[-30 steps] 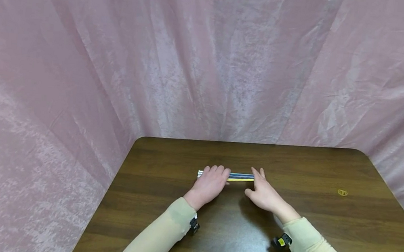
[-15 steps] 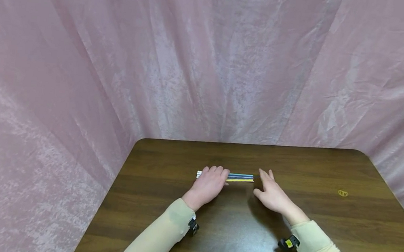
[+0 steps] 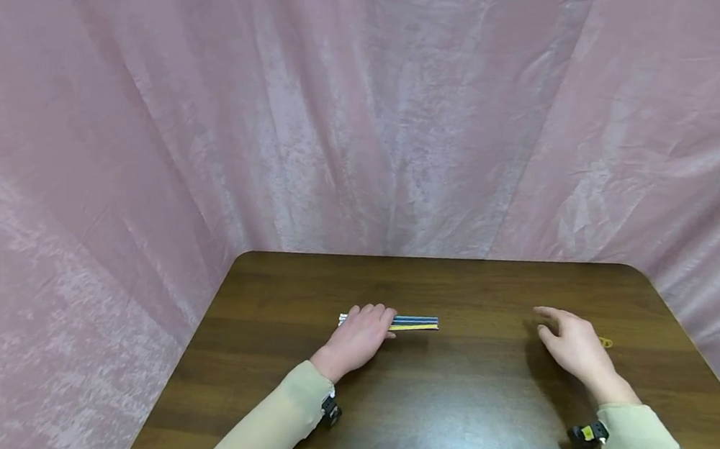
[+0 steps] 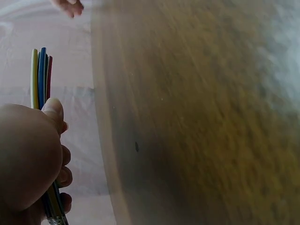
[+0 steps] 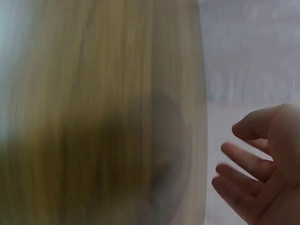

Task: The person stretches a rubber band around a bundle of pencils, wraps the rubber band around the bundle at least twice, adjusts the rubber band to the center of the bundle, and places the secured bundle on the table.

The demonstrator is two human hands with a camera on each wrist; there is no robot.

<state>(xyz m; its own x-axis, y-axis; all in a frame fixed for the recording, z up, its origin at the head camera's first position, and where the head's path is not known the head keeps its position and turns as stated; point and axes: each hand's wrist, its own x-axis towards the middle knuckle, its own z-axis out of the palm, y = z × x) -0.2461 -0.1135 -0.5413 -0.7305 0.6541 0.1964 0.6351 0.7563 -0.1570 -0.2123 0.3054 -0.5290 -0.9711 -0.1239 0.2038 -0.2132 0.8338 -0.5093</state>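
Note:
My left hand [image 3: 358, 336] grips a bundle of pencils [image 3: 415, 323] in yellow, blue and other colours. In the left wrist view, the thumb lies along the pencils [image 4: 41, 79] and the fingers wrap round them; red and green ones show there too, with silvery bands at the lower end. The palm hides the middle of the bundle. Far to the right, my right hand [image 3: 576, 345] is over the table, fingers loosely bent and nothing between them. Just beyond it a yellow rubber band [image 3: 606, 342] lies partly hidden behind the hand.
A dark brown wooden table [image 3: 472, 409] with rounded far corners lies beneath both hands. Pink velvety curtain [image 3: 410, 114] hangs behind its far edge and along the left side. A black wrist camera [image 3: 587, 433] sits on the right sleeve.
My right hand has left the free end of the pencils and moved far right, up to the rubber band. The left hand still holds the bundle, slightly lower and further left in view.

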